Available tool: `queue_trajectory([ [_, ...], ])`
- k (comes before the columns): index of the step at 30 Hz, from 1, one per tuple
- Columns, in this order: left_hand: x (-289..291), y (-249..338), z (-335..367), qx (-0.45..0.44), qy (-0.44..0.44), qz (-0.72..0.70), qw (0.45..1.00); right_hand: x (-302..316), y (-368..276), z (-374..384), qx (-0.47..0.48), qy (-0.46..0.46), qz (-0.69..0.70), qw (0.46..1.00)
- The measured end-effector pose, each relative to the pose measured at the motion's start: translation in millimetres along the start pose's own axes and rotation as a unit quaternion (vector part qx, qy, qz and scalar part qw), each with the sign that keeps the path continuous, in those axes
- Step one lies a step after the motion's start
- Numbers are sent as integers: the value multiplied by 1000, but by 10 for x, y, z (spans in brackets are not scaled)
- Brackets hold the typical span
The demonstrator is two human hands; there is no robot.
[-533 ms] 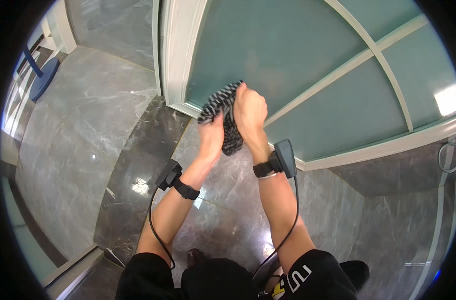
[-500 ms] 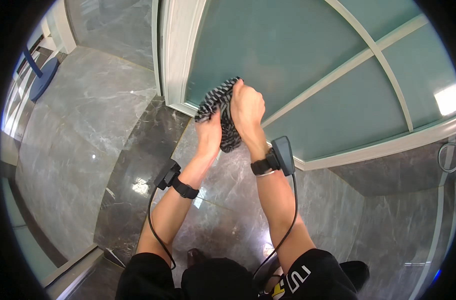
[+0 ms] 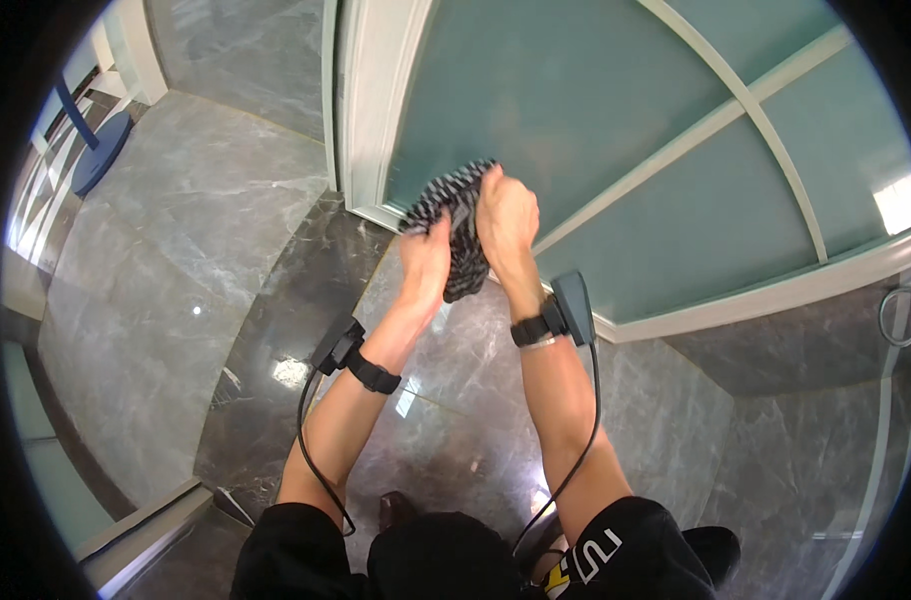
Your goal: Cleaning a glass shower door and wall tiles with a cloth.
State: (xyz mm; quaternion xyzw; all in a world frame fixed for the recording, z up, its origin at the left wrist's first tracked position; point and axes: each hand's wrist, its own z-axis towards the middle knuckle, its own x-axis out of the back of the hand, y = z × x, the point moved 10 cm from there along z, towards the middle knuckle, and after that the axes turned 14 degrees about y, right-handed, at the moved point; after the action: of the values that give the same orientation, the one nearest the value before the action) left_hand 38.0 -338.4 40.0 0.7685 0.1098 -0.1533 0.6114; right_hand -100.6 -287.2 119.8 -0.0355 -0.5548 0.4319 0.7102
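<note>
A black and grey patterned cloth point(image 3: 463, 225) hangs bunched between my two hands, in front of the glass door panel. My left hand point(image 3: 426, 258) grips its left side, thumb laid on top. My right hand point(image 3: 508, 215) is closed on its upper right edge, knuckles up. The lower end of the cloth dangles below and between the hands. A black strap with a small box and a cable sits on each wrist.
A frosted green glass door point(image 3: 576, 130) with a pale frame stands ahead and to the right. Grey marble tile point(image 3: 166, 290) covers the floor, crossed by a darker strip point(image 3: 276, 330). A blue round-based stand point(image 3: 104, 155) is at far left; a metal ring handle point(image 3: 894, 318) is at right.
The view has shifted slightly, so door and floor sit a little further right. Both hands keep hold of the cloth, which now looks more spread between them.
</note>
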Motion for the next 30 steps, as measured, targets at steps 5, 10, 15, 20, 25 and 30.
queue_trajectory([
  [5,-23,-267,-115,70,-69,-45,994,54,192,-40,-22,26,24,999],
  [10,-235,947,27,-198,-22,-78,977,950,-384,245,21,138,341,930],
  [15,-532,1476,-300,-563,25,44,825,1187,-1079,-146,398,276,270,832],
  [20,-279,6,-53,-481,-48,191,854,116,-284,-472,483,87,138,860],
  [25,-39,-871,141,-187,26,170,967,-511,308,-595,300,17,183,936],
  [30,-567,900,-218,-328,-9,21,944,812,-453,-35,295,183,309,885],
])
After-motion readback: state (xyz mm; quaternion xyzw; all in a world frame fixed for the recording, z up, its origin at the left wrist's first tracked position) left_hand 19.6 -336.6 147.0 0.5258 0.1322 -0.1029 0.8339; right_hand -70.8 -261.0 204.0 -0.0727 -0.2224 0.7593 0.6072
